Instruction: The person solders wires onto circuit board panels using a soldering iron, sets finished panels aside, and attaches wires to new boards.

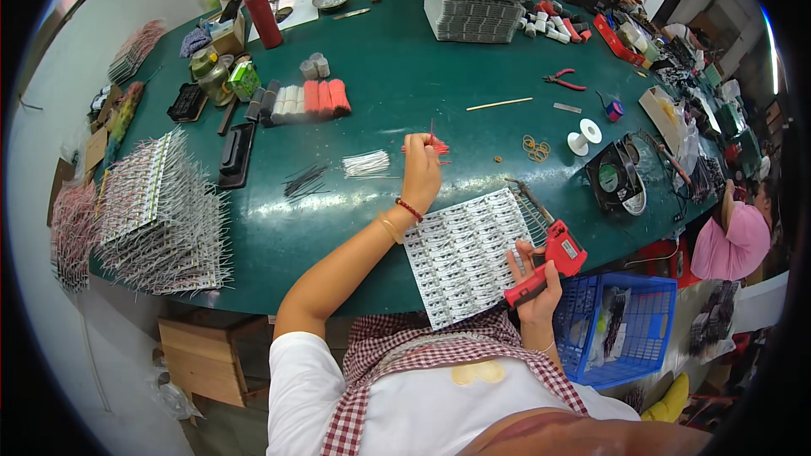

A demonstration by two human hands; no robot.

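Observation:
My left hand (420,171) reaches over the red wires (442,149), its fingers pinched on one thin red wire (432,128) that stands up from them. In my right hand (538,291) is a red soldering gun (564,251). Its metal tip (534,201) points away from me, past the right edge of a white panel of small circuit boards (465,257). The panel lies tilted at the table's near edge, between my hands. Left of the red wires lie a bunch of white wires (366,165) and a bunch of black wires (306,181).
Tall stacks of wired panels (160,219) stand on the green table (405,76) at left. Ahead are wire bundles (308,101) and a panel stack (473,8). To the right are a solder spool (584,137), pliers (564,79) and a fan (615,176). A blue crate (646,329) sits below.

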